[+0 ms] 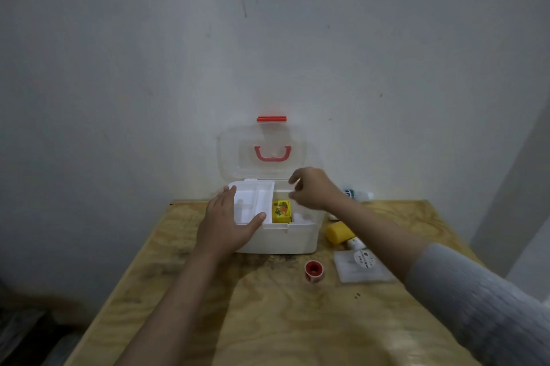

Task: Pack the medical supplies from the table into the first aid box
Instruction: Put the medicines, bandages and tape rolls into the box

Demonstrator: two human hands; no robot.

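**One box in, most of the kit still on the table**

With the lid [262,154] standing open against the wall, the first aid box [279,239] sits at the far middle of the table [268,312], and packing has barely begun. Inside, a yellow box [281,211] lies in the open right part, just beside the white tray [253,202] that fills the left part and looks empty. The left hand [227,224] lies flat, fingers spread, over the box's front left corner with the thumb on the tray edge: steadying, not clenched on anything. The right hand [312,188] hovers over the right part, fingers curled and loose, nothing visible in them; released, I'd say. Left to pack, all to the right of the box: a yellow roll [339,233], a small white bottle [355,243], a flat clear packet [361,269], a red tape roll [314,270] nearer the front, and a bottle [358,194] lying behind the right wrist. By my count, one item in, at least five to go.
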